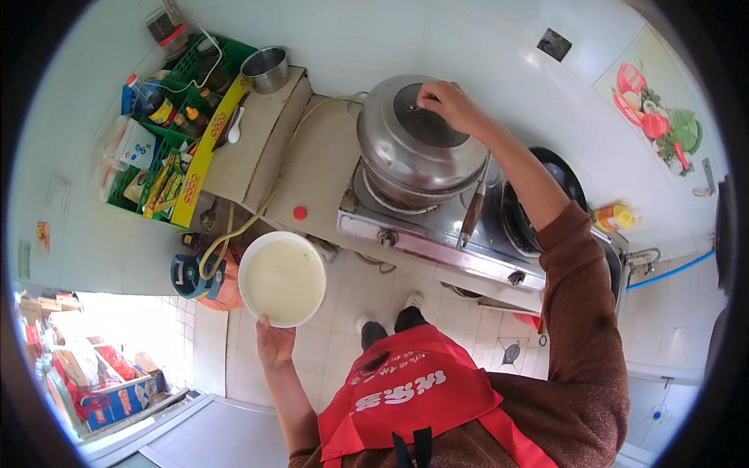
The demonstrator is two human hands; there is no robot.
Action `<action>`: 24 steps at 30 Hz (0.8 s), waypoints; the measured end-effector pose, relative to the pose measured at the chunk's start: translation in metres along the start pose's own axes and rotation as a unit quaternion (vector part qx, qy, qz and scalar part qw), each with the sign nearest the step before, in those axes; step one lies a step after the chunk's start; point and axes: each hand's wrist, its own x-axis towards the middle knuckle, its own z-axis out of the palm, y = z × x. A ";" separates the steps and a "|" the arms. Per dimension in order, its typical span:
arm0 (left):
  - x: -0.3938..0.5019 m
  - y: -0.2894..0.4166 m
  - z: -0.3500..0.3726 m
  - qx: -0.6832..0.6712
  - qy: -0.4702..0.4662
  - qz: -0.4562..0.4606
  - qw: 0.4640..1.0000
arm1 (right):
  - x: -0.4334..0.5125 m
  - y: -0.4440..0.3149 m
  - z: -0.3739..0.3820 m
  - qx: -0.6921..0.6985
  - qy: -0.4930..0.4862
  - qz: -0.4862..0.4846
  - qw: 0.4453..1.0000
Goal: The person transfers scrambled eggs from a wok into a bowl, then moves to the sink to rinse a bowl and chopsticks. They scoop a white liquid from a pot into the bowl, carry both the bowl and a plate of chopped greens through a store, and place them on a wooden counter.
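Note:
My left hand (275,342) holds a white bowl (283,279) by its near rim, thumb over the edge. A pale, creamy liquid fills much of the bowl, which is out over the floor beside the counter. My right hand (447,105) has its fingers closed around the knob of a domed metal pot lid (383,137) with a dark glass centre. The lid rests on a large metal pot (392,192) on the left burner of a gas stove (433,234). Whether the lid sits fully flat cannot be told.
A black wok (550,169) stands on the right burner, below my right forearm. A wooden-handled utensil (473,213) juts over the stove's front. Left are a red cap (299,213), a metal pot (266,70), a white spoon (235,126), a green crate (169,137) of bottles and a yellow hose (272,193).

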 end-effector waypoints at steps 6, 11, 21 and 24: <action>0.008 0.001 0.006 0.021 -0.025 -0.036 0.999 | -0.011 0.000 -0.002 -0.045 0.074 -0.048 0.995; 0.017 -0.008 -0.003 0.032 -0.039 -0.067 0.996 | -0.086 0.002 -0.058 -0.151 0.136 -0.059 0.977; 0.007 -0.043 -0.010 0.043 -0.068 -0.126 0.989 | -0.403 0.089 -0.193 -0.051 0.265 0.321 0.908; -0.007 -0.058 -0.002 0.040 -0.049 -0.127 0.990 | -0.521 0.145 -0.179 -0.027 0.335 0.404 0.851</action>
